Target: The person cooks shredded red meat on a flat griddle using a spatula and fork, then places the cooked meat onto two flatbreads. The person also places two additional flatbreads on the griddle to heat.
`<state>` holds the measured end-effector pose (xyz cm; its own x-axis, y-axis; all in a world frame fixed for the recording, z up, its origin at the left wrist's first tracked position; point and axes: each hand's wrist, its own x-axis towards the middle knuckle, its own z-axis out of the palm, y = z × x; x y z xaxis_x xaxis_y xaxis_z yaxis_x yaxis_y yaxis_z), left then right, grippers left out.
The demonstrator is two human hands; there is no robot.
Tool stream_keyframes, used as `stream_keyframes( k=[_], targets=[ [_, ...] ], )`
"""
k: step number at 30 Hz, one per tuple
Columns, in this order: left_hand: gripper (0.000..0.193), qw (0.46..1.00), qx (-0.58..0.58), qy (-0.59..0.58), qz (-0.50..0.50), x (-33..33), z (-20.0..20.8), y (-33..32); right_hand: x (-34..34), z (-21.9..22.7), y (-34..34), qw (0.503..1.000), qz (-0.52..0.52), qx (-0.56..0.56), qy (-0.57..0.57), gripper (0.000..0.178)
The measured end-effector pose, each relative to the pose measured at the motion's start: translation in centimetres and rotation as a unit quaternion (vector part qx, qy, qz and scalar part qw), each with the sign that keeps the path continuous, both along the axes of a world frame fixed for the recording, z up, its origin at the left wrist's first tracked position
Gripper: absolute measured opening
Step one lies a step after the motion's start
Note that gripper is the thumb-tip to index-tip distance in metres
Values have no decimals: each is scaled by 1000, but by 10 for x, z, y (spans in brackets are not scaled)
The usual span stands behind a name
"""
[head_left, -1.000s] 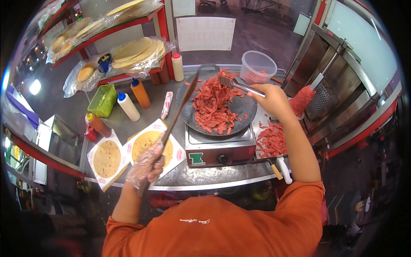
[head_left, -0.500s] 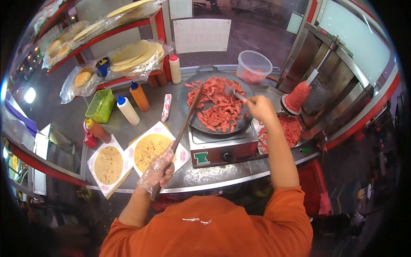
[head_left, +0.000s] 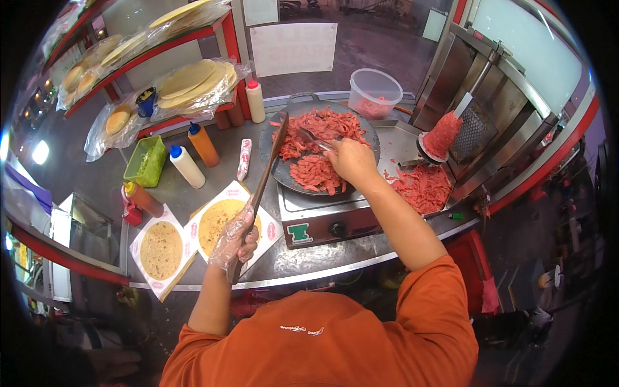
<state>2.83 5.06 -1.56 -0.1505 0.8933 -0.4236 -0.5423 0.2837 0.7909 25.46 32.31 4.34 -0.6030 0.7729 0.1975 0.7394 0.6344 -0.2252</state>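
Observation:
My left hand [head_left: 235, 238], in a clear plastic glove, is closed round the handle of a long knife [head_left: 263, 187]. Its brown-looking blade slants up to the left rim of a round dark griddle pan [head_left: 265, 138]. Shredded reddish meat [head_left: 322, 175] lies over the pan in loose heaps. Bare, my right hand [head_left: 351, 160] grips a fork [head_left: 313, 137] low over the meat, the tines toward the left. Beneath my left hand two flatbreads, one yellowish [head_left: 216, 222] and one browner [head_left: 161, 250], rest on white paper sheets.
The pan sits on a steel stove [head_left: 309, 237]. Right of it are a meat-filled tray [head_left: 422, 190] and a vertical spit [head_left: 443, 135]. Behind stands a clear tub [head_left: 376, 93]. Leftward are sauce bottles [head_left: 187, 166], a green container [head_left: 145, 161] and shelves of bagged flatbreads [head_left: 193, 84].
The fork in my right hand has moved left and down across the pan, and some meat has shifted. The knife's tip now lies farther left, by the pan's rim. My view has shifted slightly.

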Motion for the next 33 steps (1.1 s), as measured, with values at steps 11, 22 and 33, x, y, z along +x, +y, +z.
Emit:
stream_keyframes(
  k=[11, 22, 33],
  targets=[
    [57, 1000, -15, 27, 2, 18, 0, -12, 37, -11, 26, 992, -126, 4, 15, 35],
    [60, 999, -32, 16, -11, 2, 4, -19, 56, -13, 7, 996, -83, 15, 5, 42],
    [50, 997, 28, 71, 1, 27, 14, -12, 45, -14, 17, 998, -18, 26, 52, 32]
  ],
)
